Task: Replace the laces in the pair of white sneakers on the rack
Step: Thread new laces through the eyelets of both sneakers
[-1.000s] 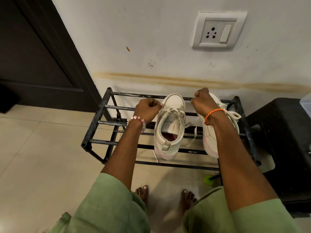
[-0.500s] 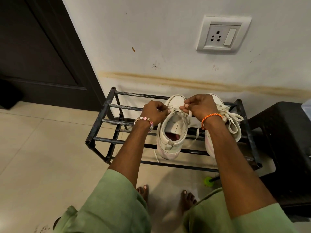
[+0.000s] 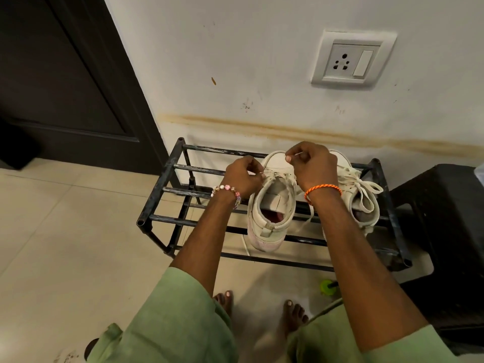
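Both hands work at the left sneaker (image 3: 272, 203), which stands heel toward the person on the top bars of the rack (image 3: 167, 176), the right sneaker (image 3: 358, 189) just beside it and still tied in a bow. The left hand (image 3: 242, 176) pinches the lace (image 3: 264, 174) between thumb and fingertips (image 3: 258, 172) at the eyelets on its side of the tongue; the right hand (image 3: 311, 166) has its fingers curled, thumb and forefinger pinching a thin strand above the toe cap. Below the right wrist a loose lace end hangs through the bars. The lace looks soft, flat and light, so it should slide through eyelets with little pull but may snag or twist; the best hold is close to the eyelet, or on the stiff tip when threading. The sneaker itself seems light and could tip or shift on the open bars, so steadying it by the collar or tongue would probably help while the lace is drawn out.
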The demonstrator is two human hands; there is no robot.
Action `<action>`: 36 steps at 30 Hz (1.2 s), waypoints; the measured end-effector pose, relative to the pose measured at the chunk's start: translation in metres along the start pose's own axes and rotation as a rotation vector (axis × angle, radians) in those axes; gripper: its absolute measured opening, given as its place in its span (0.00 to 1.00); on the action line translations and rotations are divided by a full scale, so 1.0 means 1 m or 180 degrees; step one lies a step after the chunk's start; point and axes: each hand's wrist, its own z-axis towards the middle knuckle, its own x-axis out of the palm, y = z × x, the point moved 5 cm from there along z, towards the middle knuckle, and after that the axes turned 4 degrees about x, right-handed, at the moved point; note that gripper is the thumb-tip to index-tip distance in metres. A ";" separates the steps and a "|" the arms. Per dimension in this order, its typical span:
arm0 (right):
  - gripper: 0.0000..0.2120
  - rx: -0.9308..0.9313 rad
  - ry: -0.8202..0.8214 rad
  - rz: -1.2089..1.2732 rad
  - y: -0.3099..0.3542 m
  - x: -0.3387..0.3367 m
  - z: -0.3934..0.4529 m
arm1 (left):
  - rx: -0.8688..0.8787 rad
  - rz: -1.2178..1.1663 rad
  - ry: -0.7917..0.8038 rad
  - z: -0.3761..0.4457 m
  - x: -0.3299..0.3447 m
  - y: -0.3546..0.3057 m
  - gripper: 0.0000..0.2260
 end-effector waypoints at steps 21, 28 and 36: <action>0.18 0.0948 0.0111 0.0353 -0.021 0.003 0.000 | 0.0498 0.0585 0.0006 -0.008 0.008 -0.006 0.07; 0.08 0.1063 0.0197 0.0772 -0.021 -0.002 0.000 | 0.0349 0.0245 -0.0009 -0.007 0.007 0.004 0.06; 0.05 0.1095 0.0758 0.0854 -0.023 0.004 0.004 | -0.0047 -0.0245 0.0068 -0.007 0.005 0.014 0.04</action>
